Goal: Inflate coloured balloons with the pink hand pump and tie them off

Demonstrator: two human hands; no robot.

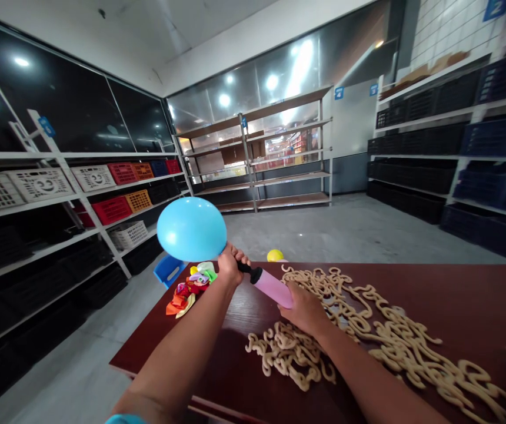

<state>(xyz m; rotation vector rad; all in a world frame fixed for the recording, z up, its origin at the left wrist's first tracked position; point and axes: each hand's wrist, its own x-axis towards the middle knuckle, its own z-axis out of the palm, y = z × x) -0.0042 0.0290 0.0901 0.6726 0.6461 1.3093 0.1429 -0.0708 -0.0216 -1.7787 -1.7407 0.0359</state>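
Observation:
A blue balloon (pixel 191 228), swollen with air, sits at the nozzle end of a balloon pump (pixel 273 287) with a pink barrel and black tip. My left hand (pixel 232 262) is closed round the balloon's neck and the pump's nozzle, so the neck itself is hidden. Wrapped about the far end of the pink barrel is my right hand (pixel 303 309). The pump slants above the dark red table (pixel 230 347). Below and beside my right hand lie beige, curly rope-like pieces (pixel 290 350) in a loose heap.
Limp coloured balloons (pixel 191 288) lie at the table's left end. More beige curls (pixel 412 341) spread to the right. A yellow ball-like object (pixel 275 255) shows beyond the far edge, near a blue chair (pixel 169 270). Shelves with crates (pixel 120 209) line the walls.

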